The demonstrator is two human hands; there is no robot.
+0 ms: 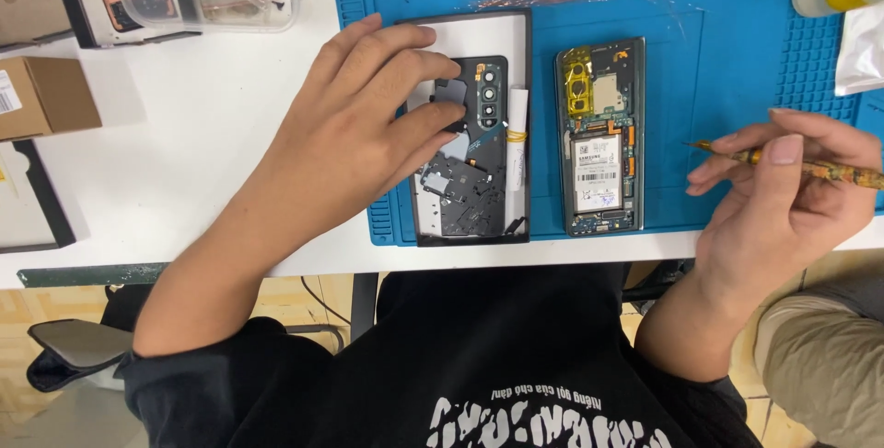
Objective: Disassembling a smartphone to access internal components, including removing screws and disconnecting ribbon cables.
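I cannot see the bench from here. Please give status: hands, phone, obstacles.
Left hand on dark parts in the white tray. Right hand holds a thin tool, off the opened phone. Nothing between tool and phone.

You work on a blue mat [727, 61] over a white tabletop [203, 135]. At three o'clock, your tool [829, 170] is mottled yellow-brown; the tray [471, 126] is black-rimmed.

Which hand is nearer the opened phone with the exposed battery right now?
Right. The right hand holds a thin tool just right of the opened phone; the left hand rests on the dark back cover farther left.
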